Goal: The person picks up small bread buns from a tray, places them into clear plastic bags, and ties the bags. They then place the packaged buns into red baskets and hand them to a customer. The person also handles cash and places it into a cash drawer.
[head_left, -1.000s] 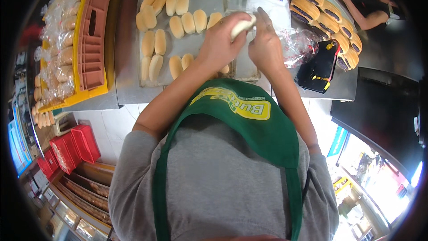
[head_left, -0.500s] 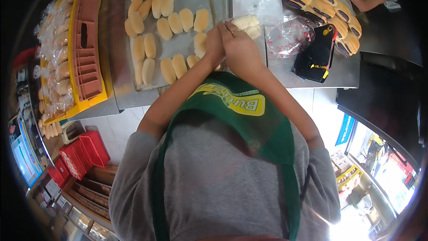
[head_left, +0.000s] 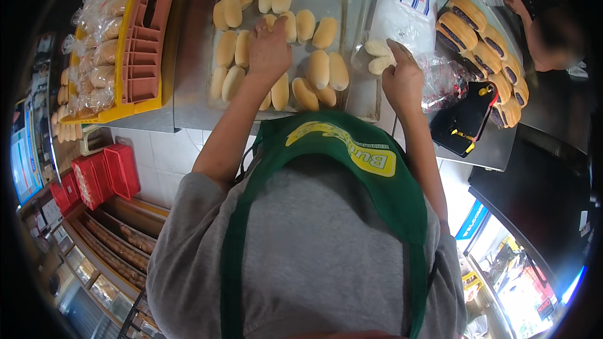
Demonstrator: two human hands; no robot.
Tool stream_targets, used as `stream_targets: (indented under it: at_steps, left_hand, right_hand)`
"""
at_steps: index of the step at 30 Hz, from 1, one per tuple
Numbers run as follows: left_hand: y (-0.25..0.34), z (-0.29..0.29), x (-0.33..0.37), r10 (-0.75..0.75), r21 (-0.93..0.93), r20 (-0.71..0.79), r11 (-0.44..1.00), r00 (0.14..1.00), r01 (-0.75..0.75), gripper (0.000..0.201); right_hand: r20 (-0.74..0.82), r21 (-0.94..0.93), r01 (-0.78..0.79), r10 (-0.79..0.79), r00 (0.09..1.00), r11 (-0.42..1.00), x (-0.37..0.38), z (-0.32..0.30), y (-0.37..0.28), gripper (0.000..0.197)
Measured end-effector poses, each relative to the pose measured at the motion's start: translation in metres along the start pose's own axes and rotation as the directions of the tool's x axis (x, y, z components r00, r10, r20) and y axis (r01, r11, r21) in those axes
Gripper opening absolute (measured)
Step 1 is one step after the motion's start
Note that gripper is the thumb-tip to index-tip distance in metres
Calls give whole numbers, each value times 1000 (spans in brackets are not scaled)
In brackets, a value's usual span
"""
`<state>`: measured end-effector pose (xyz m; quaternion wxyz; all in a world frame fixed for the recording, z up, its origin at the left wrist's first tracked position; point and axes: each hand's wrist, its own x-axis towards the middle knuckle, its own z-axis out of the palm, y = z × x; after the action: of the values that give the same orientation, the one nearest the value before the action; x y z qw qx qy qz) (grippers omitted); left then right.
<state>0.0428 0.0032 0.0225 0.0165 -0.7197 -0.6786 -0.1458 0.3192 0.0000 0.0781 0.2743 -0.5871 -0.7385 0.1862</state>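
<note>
My left hand (head_left: 270, 50) reaches over the left part of a metal baking tray (head_left: 355, 97). Its fingers curl at a small golden bun (head_left: 270, 20), partly hidden by the hand. Several more oblong buns (head_left: 319, 69) lie on the tray around it, some touching in rows. Beyond the tray's right side, my right hand (head_left: 405, 78) has its fingers closed at the right end of a clear plastic bag of pale buns (head_left: 379, 56). The bag points leftward from the hand, and where it is gripped is partly hidden.
A large stack of clear plastic bags (head_left: 402, 16) and crumpled red-printed plastic (head_left: 443, 81) lie near my right hand. Beyond are a black pouch (head_left: 465, 116) and dark-filled buns (head_left: 483, 56). At far right is another person's arm (head_left: 534, 31). A yellow-and-brown crate (head_left: 147, 44) stands left.
Both hands were together at the bag of buns. My left hand has left it and moved to the tray's buns. The bag now points left from my right hand, and the view has shifted.
</note>
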Motion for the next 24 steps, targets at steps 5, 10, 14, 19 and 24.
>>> stream_targets:
  at_steps: [5, 10, 14, 19, 24]
  left_hand:
    - [23, -5, 15, -257, -7, 278, 963, 926, 270, 58]
    - [17, -9, 43, -244, 21, 452, 964, 858, 264, 52]
    - [9, -14, 27, -129, 4, 476, 989, 870, 145, 51]
    - [-3, -15, 8, 11, 39, 372, 999, 928, -27, 51]
    - [-4, -1, 14, -16, -37, 296, 999, 955, 28, 50]
  right_hand:
    - [0, 27, 54, -55, 999, 998, 7, 2, -8, 50]
    - [-19, -23, 39, -39, 999, 999, 11, -7, 1, 51]
    - [-25, 26, -27, 28, 999, 999, 9, -25, 9, 51]
    - [-49, 23, -107, 108, 993, 994, 3, -28, 24, 55]
    - [-30, 66, -97, 100, 995, 993, 2, -21, 16, 55]
